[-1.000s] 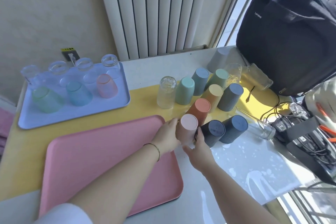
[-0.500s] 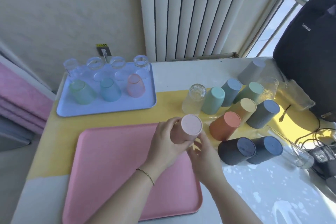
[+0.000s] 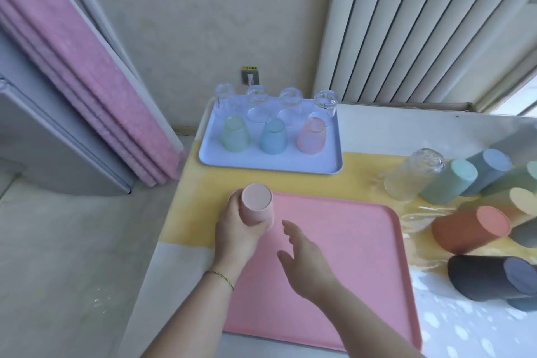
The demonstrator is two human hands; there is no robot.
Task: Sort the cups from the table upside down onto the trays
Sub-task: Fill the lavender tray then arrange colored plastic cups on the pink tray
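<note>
My left hand [image 3: 236, 231] grips a pale pink cup [image 3: 258, 208], bottom up, at the far left corner of the pink tray [image 3: 334, 270]. Whether the cup touches the tray I cannot tell. My right hand [image 3: 305, 259] hovers over the tray just right of the cup, fingers spread and holding nothing. A blue tray [image 3: 328, 166] behind holds several clear glasses and three tinted cups, all upside down. At the right, upside-down cups stand on the table: a clear glass [image 3: 412, 176], teal [image 3: 449, 184], blue [image 3: 488, 170], orange [image 3: 470, 229] and dark grey [image 3: 494, 277] ones.
The table has a yellow mat [image 3: 360, 180] under the cups. A radiator [image 3: 430, 23] stands behind it. Folded pink and grey panels [image 3: 72, 73] lean on the wall at the left, beyond the table's left edge.
My left hand carried the pink cup left, from beside the other cups to the pink tray's far left corner. My right hand let go of it and opened. The view swung left.
</note>
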